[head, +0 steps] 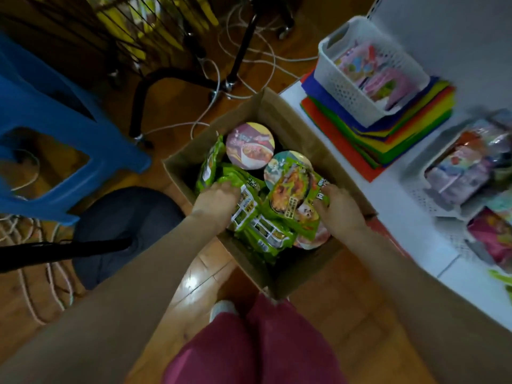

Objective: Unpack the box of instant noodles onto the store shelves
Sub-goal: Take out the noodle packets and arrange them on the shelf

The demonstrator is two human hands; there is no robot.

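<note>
An open cardboard box (302, 128) stands on the wooden floor beside a white shelf (432, 239). Inside lie several green noodle packets (266, 231) and round noodle bowls, one with a purple lid (250, 145). My left hand (214, 200) reaches into the box with its fingers curled over the green packets on the left. My right hand (339, 207) grips the right edge of an upper green packet (295, 189) with a picture of noodles. Both forearms stretch down from the bottom of the view.
On the shelf a white perforated basket (357, 79) of packets sits on a stack of coloured cloths (388, 134), with more baskets of snacks (465, 173) to the right. A blue plastic stool (55, 128), a dark round seat (124, 228) and loose cables lie left of the box.
</note>
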